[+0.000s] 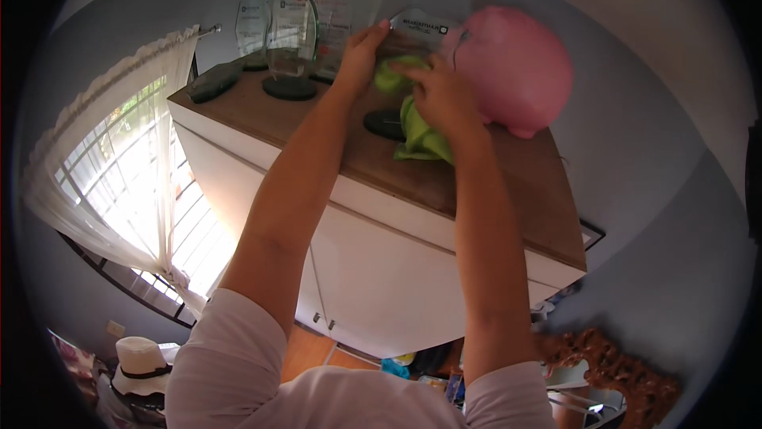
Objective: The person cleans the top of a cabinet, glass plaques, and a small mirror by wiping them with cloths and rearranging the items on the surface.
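On top of the cabinet, my left hand point(361, 61) grips the edge of a clear glass award point(419, 24) with dark lettering near its top. My right hand point(449, 97) holds a bright green cloth point(424, 137) against the front of that award. Part of the cloth bunches up by the fingertips, slightly blurred, and the rest hangs down onto the wooden top. A dark oval base point(382, 123) shows below the award, partly covered by the cloth. Close beside my right hand stands a large pink piggy bank point(516, 68).
Several other glass awards, among them one on a round dark base point(289, 88), stand left of my hands. A dark object point(213, 84) lies at the left end of the white cabinet point(381, 270). A curtained window point(119, 175) is at left, a white hat point(143, 357) below.
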Motion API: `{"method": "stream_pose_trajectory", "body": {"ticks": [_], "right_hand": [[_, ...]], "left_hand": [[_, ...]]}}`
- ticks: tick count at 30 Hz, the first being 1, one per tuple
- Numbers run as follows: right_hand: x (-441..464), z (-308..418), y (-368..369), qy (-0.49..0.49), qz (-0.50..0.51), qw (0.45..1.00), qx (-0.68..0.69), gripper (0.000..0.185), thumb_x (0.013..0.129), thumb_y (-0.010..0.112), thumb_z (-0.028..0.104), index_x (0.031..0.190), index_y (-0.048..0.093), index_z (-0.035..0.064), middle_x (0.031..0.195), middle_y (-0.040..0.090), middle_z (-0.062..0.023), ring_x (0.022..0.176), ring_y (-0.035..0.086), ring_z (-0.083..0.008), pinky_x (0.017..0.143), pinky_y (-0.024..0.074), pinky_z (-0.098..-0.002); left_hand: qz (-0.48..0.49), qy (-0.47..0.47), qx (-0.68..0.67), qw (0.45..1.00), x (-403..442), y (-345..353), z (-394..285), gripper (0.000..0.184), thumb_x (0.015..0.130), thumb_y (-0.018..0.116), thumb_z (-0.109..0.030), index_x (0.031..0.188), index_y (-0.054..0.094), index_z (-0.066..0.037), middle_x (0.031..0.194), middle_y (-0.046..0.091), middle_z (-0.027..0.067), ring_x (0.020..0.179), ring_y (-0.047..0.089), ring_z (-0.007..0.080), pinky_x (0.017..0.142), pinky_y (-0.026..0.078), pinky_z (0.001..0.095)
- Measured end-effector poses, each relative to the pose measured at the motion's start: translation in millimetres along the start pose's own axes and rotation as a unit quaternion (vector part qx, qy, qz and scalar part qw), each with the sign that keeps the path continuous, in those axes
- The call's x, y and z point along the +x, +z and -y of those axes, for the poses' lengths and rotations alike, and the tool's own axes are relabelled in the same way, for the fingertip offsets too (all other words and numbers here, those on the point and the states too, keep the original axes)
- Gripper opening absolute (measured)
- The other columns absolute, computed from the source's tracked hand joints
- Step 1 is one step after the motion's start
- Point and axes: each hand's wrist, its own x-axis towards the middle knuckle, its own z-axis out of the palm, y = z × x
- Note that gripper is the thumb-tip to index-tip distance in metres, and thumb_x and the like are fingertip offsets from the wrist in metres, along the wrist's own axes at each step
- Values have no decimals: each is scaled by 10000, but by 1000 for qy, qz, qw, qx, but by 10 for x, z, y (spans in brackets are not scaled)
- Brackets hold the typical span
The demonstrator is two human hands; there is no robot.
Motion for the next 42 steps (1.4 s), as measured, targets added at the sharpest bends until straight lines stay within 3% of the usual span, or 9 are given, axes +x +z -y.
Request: {"method": "stream_pose_trajectory", "body": {"ticks": [3,9,21,24,27,29,32,38,42], "right_hand": [[43,-14,28,79,-186,979,11,442,770,534,76,1156,566,289,1103,502,-132,886,572,-324,743,482,-415],[-25,15,-11,44,-10,999,22,476,755,550,55,1163,569,300,1118,485,-212,989,526,-361,821,454,-410],[30,-26,-115,201,-159,964,68,458,775,525,47,1195,544,227,1093,505,-161,1005,522,-341,828,446,-414],[-15,43,4,54,10,999,-3,437,764,560,97,1183,549,222,1162,476,-147,1017,540,-315,792,477,-425],[64,-66,69,106,-204,973,16,416,771,562,108,1177,547,198,1133,479,-142,974,546,-324,780,477,-426],[60,-70,-31,170,-174,969,35,404,775,554,105,1171,546,183,1132,484,-146,963,542,-334,775,475,-426],[71,-24,-37,188,-211,957,61,378,783,540,116,1160,544,145,1151,490,-160,965,536,-338,796,463,-412],[49,-149,-87,113,-148,898,398,319,849,456,136,1142,523,29,1140,530,-174,1036,516,-295,895,394,-340],[-250,145,-649,183,-58,873,449,308,911,388,147,1146,508,-12,1117,548,-163,1073,502,-241,925,365,-311]], "left_hand": [[-19,-13,-1,1000,-43,63,-19,371,883,522,-327,945,621,25,920,617,93,820,570,157,774,437,267],[-4,-15,-3,1000,-42,27,-29,389,878,535,-351,939,621,24,876,617,88,808,564,147,715,463,279],[-128,-8,191,973,-184,86,-42,416,870,538,-352,1042,567,26,878,604,120,825,565,191,744,444,305],[-144,8,267,953,-284,13,75,425,852,559,-290,1140,496,18,950,587,148,855,564,216,755,444,323],[-119,58,326,936,-476,28,179,510,835,577,-254,1240,396,-2,1014,551,174,887,554,251,791,436,345],[-128,106,364,916,-541,48,221,571,832,581,-241,1292,327,-17,1046,522,190,910,540,284,820,429,362],[-188,333,588,713,-652,218,18,633,820,593,-224,1324,272,-18,1159,455,210,972,507,339,857,413,371],[183,194,334,904,-960,573,-241,751,705,645,-58,1361,285,-112,1283,409,200,1181,418,337,967,347,370],[184,155,294,925,-976,613,-299,675,656,577,39,1292,419,-122,1289,422,178,1168,450,299,949,373,358]]}}
